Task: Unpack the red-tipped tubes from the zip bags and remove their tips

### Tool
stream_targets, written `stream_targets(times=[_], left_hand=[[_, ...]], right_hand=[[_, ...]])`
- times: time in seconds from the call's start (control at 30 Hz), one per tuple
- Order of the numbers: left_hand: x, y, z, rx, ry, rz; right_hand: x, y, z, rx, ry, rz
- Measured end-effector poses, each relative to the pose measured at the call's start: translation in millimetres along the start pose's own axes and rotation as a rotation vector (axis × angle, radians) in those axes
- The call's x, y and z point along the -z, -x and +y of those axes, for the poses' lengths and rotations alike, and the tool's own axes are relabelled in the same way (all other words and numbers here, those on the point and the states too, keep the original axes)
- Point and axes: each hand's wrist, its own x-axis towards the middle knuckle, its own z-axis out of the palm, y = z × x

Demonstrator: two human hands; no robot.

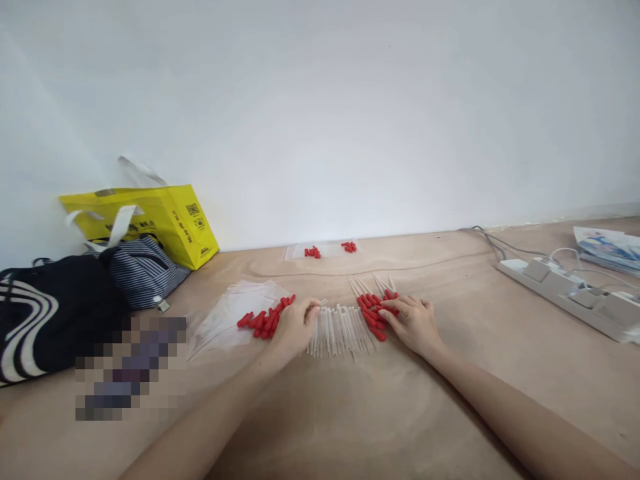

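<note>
My left hand (296, 325) is closed in a pinch on one end of a thin whitish tube (323, 302), at the upper left of a row of similar clear tubes (340, 331). Loose red rubber bulbs (265, 323) lie in a heap just left of that hand. My right hand (414, 323) has its thumb and fingers closed over a red-bulbed dropper at the right edge of a pile of droppers (369, 308). Their pale stems point away from me. My fingers partly hide the bulb they hold.
Clear plastic bags (225, 313) lie flat left of the red bulbs. Farther back, a clear bag (327, 249) holds more red pieces. A yellow bag (150, 220), a striped pouch (145, 270) and a black bag (55, 320) stand left. A power strip (570, 300) and packets (607, 247) are right.
</note>
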Motion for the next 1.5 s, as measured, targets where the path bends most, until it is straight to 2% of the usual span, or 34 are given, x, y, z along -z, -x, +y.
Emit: stream_targets(times=[0.07, 0.17, 0.3, 0.47, 0.8, 0.93, 1.03, 1.13, 1.2, 1.27, 1.33, 1.5], left_hand=[[-1.1, -14, 8, 0.119, 0.015, -0.119], [-8.1, -30, 17, 0.19, -0.03, -0.218], [-21.7, -42, 26, 0.209, -0.118, -0.254], [-32.9, -42, 32, 0.219, -0.222, -0.293], [-36.7, -41, 30, 0.168, -0.314, -0.296], [-32.3, -37, 30, 0.133, -0.313, -0.259], [-25.9, -26, 27, 0.092, -0.29, -0.209], [-20.3, -6, 16, -0.047, -0.247, -0.051], [-18.5, 9, 6, -0.212, -0.224, 0.102], [-18.1, 23, -5, -0.378, -0.218, 0.223], [-18.5, 32, -13, -0.483, -0.22, 0.283], [-21.0, 36, -19, -0.508, -0.185, 0.32]], right_hand=[[0, -1, 3, -0.012, 0.03, -0.015], [3, -2, 7, -0.015, 0.045, -0.015], [4, -2, 8, 0.009, 0.055, -0.003], [3, -1, 7, 0.054, 0.062, -0.005], [3, 1, 1, 0.074, 0.034, -0.019], [6, -4, 4, -0.002, 0.029, -0.002], [12, -15, 17, -0.229, 0.037, -0.027], [16, -30, 32, -0.502, 0.082, -0.147], [16, -39, 40, -0.605, 0.101, -0.284], [12, -46, 44, -0.642, 0.093, -0.412], [6, -51, 45, -0.645, 0.074, -0.477], [-5, -55, 38, -0.637, 0.065, -0.471]])
